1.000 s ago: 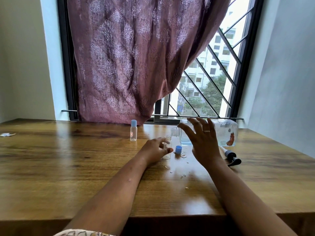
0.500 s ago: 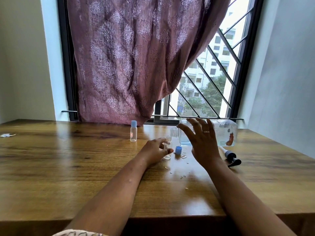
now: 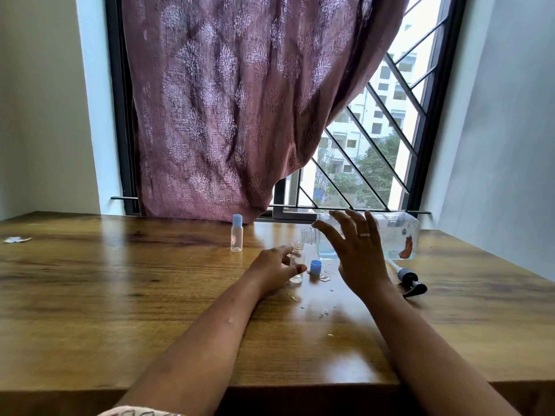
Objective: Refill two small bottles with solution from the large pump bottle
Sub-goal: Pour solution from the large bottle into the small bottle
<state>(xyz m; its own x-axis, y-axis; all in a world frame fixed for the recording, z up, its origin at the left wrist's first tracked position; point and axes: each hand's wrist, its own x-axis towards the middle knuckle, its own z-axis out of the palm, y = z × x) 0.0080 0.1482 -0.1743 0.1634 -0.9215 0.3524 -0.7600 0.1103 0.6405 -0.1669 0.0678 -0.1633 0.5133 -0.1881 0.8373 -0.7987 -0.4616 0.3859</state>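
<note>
The large clear bottle (image 3: 396,238) lies on its side at the back of the wooden table (image 3: 120,295), its open threaded neck (image 3: 308,235) pointing left; a little bluish liquid pools inside it. My right hand (image 3: 357,253) hovers in front of it with fingers spread, holding nothing. A small uncapped clear bottle (image 3: 298,261) stands just under the neck, and my left hand (image 3: 273,270) holds it between thumb and fingers. Its blue cap (image 3: 316,267) rests on the table beside it. A second small bottle (image 3: 236,234) with a blue cap stands upright further left.
The removed pump head (image 3: 410,280) lies on the table to the right of my right wrist. Small drops and bits (image 3: 322,313) dot the wood near the cap. A scrap of paper (image 3: 15,240) lies at the far left. A curtain (image 3: 240,115) hangs behind.
</note>
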